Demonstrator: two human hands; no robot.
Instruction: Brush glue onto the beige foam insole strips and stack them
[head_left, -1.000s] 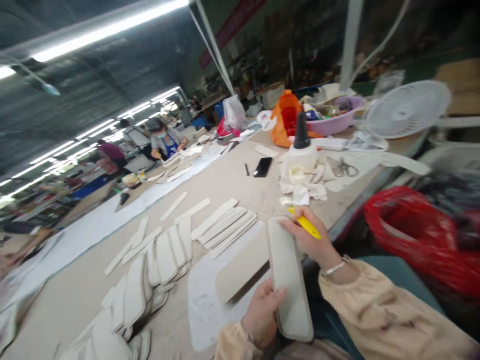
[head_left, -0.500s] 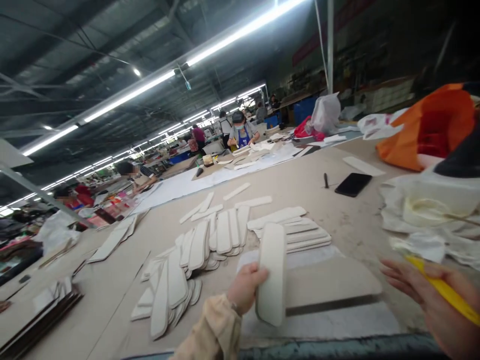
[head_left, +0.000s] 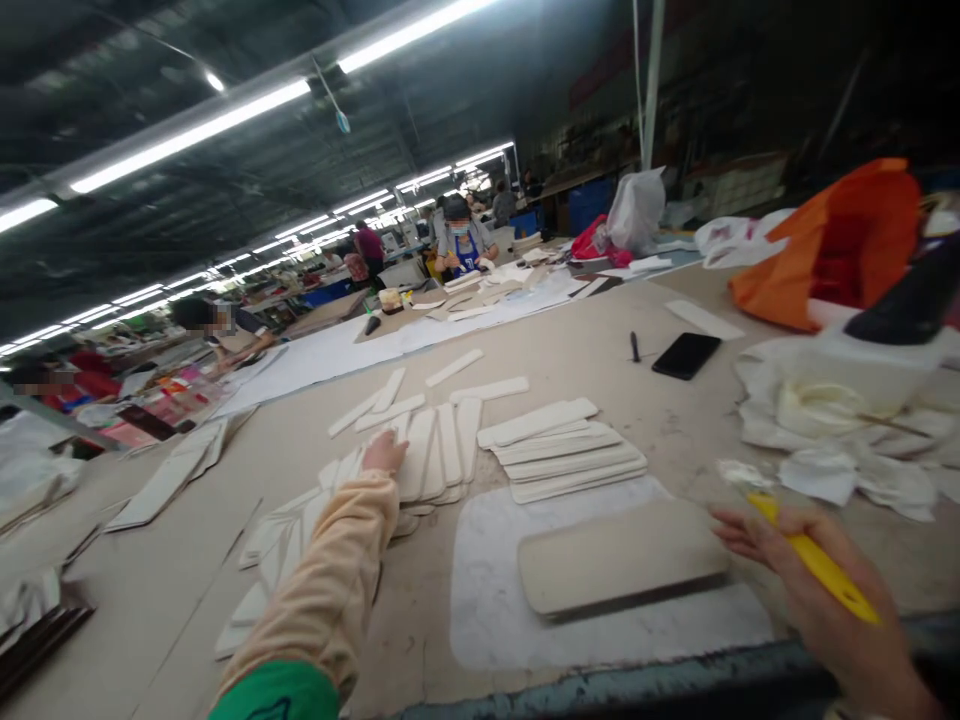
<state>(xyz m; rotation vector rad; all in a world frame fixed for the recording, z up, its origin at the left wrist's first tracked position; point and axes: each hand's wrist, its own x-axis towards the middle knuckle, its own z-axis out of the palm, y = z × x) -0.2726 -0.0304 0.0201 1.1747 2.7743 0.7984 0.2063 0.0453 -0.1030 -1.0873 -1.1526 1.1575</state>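
My left hand (head_left: 385, 455) reaches out over a spread pile of white rounded strips (head_left: 421, 455). Its fingers touch the strips in the middle of the pile; they are small and partly hidden, so their grip does not show. In my right hand (head_left: 832, 575), at the lower right, is a yellow-handled brush (head_left: 821, 570) with whitish matter at its tip. A larger beige pad (head_left: 622, 560) with rounded corners lies between my hands on a white sheet (head_left: 480, 600). Behind the pad, more white strips (head_left: 570, 455) overlap in a fanned stack.
A tub (head_left: 832, 405) with pale contents and a stick stands at the right among crumpled cloths (head_left: 862, 475). Beyond are a black phone (head_left: 686, 355), an orange bag (head_left: 832, 250) and a plastic bag (head_left: 634, 210). A co-worker (head_left: 461, 240) works across the table (head_left: 585, 350).
The white strip that my left hand held up over the pad is no longer there. That hand has moved left and away from me to the pile. My right hand still holds the brush.
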